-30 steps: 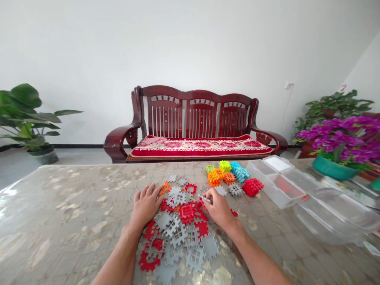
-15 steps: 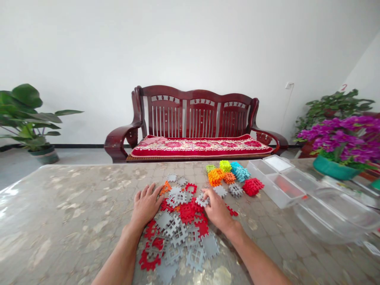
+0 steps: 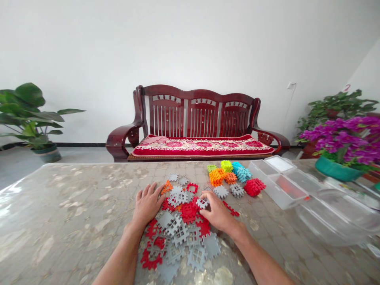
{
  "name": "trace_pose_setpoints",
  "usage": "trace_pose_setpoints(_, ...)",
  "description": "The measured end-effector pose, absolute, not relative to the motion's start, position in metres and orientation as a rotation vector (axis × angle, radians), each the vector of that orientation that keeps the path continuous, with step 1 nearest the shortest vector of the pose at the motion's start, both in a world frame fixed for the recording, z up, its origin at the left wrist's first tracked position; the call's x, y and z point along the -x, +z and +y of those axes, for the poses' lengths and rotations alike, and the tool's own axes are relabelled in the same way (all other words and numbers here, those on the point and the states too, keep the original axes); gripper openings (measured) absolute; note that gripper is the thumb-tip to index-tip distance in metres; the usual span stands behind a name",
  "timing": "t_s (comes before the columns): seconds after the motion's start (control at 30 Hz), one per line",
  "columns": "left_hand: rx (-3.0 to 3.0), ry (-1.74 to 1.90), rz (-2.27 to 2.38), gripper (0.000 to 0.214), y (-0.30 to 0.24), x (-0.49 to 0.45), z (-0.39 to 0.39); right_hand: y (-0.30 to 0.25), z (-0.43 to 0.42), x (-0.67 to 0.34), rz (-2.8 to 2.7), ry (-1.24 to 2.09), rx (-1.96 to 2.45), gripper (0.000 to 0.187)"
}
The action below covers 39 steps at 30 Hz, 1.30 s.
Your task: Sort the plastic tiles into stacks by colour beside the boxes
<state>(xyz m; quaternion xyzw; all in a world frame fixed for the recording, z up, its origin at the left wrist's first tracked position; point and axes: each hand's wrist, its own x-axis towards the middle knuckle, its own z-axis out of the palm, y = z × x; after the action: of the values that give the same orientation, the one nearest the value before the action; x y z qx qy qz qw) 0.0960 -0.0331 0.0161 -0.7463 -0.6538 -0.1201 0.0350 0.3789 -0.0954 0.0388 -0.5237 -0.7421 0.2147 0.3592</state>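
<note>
A loose heap of flat grey and red toothed plastic tiles [image 3: 181, 233] lies on the table just in front of me. My left hand [image 3: 147, 205] rests flat on the heap's left edge, fingers stretched out. My right hand [image 3: 216, 213] is on the heap's right side, its fingers pinched on a small grey tile [image 3: 202, 203]. Beyond the heap stand sorted stacks: orange [image 3: 216, 177], yellow-green [image 3: 226, 166], blue [image 3: 241, 171], red [image 3: 253, 187] and grey [image 3: 236, 190].
A marbled table [image 3: 68, 213] carries a clear compartment box [image 3: 279, 184] and a clear lid [image 3: 335, 215] at the right, beside a pot of purple flowers [image 3: 344, 148]. A dark wooden bench [image 3: 197, 126] and a leafy plant [image 3: 28, 118] stand behind.
My right hand drew back a little toward me and lower onto the heap, still pinching the small grey tile. My left hand stayed put.
</note>
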Motion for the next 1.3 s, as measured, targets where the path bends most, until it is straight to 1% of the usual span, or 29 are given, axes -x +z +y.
trace_pose_setpoints(0.07, 2.296, -0.373, -2.006, 0.046, 0.016, -0.096, -0.033, 0.039, -0.096, -0.379, -1.916, 0.545, 1.356, 0.041)
trace_pose_setpoints(0.23, 2.29, -0.348, -2.005, 0.046, 0.015, -0.096, -0.032, 0.036, -0.096, -0.381, -1.915, 0.511, 1.399, 0.035)
trace_pose_setpoints(0.33, 2.284, -0.335, -2.009, 0.046, 0.015, -0.096, -0.032, 0.036, -0.097, -0.381, -1.948, 0.448, 1.404, 0.035)
trace_pose_setpoints(0.43, 2.289, -0.323, -2.013, 0.047, 0.017, -0.096, -0.033, 0.041, -0.098, -0.384, -1.908, 0.295, 1.45, 0.031)
trace_pose_setpoints(0.53, 2.285, -0.306, -2.021, 0.047, 0.019, -0.097, -0.034, 0.048, -0.098, -0.396, -1.82, 0.066, 1.554, 0.026)
trace_pose_setpoints(0.63, 2.279, -0.303, -2.017, 0.046, 0.019, -0.097, -0.034, 0.053, -0.093, -0.414, -1.753, -0.12, 1.678, 0.026)
trace_pose_setpoints(0.7, 2.275, -0.305, -2.01, 0.046, 0.019, -0.097, -0.034, 0.052, -0.089, -0.424, -1.726, -0.176, 1.743, 0.026)
trace_pose_setpoints(1.3, 2.288, -0.331, -2.006, 0.047, 0.017, -0.096, -0.033, 0.036, -0.082, -0.434, -1.743, -0.173, 1.798, 0.021)
